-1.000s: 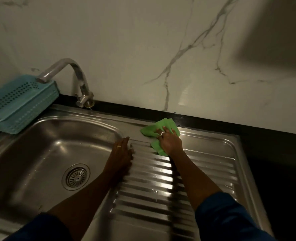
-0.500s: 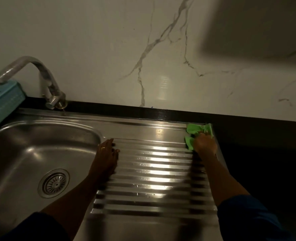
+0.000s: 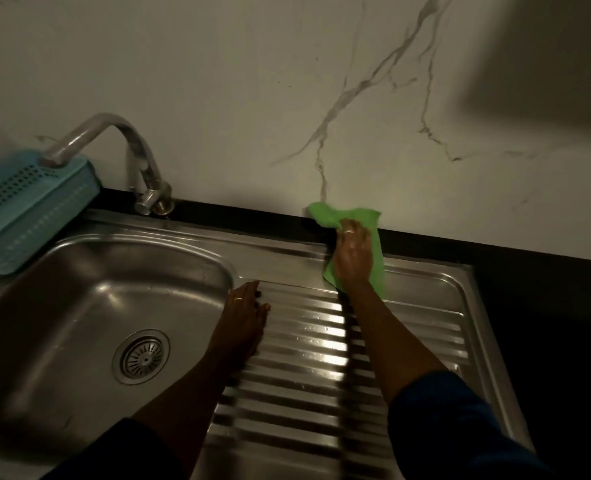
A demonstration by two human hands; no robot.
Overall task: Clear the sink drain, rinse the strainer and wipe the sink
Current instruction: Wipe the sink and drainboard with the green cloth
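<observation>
Hands first: we count two, well apart. Our right hand [image 3: 353,256] presses flat on one green cloth [image 3: 347,216] at the back rim of the drainboard [image 3: 425,306], the cloth's far end lapping onto the black counter strip [image 3: 460,245] and touching the marble wall [image 3: 252,98]. Our left hand [image 3: 244,315] rests open, holding nothing, on the ridge between the drainboard and the single sink basin [image 3: 79,289]. One strainer [image 3: 141,356] sits in the drain. One faucet [image 3: 138,161] arches over one blue perforated basket [image 3: 20,209] at the basin's left edge. Right of the cloth, the drainboard lies bare.
</observation>
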